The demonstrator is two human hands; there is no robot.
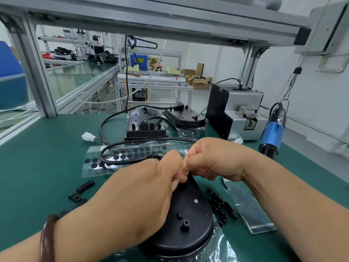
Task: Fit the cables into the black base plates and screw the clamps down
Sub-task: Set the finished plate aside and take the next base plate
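A black oval base plate lies on plastic wrap at the near middle of the green bench. Both hands meet over its far end. My left hand and my right hand have their fingers curled, pinching the end of a black cable whose coloured wires show just left of my left fingers. The cable loops away to the left. What lies under the fingertips is hidden. Loose black clamps sit left of the plate, and a heap of black screws lies on its right.
Two more base plates with a cable stand at the back. A sheet of black round pads lies under the cable. A blue electric screwdriver hangs at the right beside a grey screw feeder. A white connector lies left.
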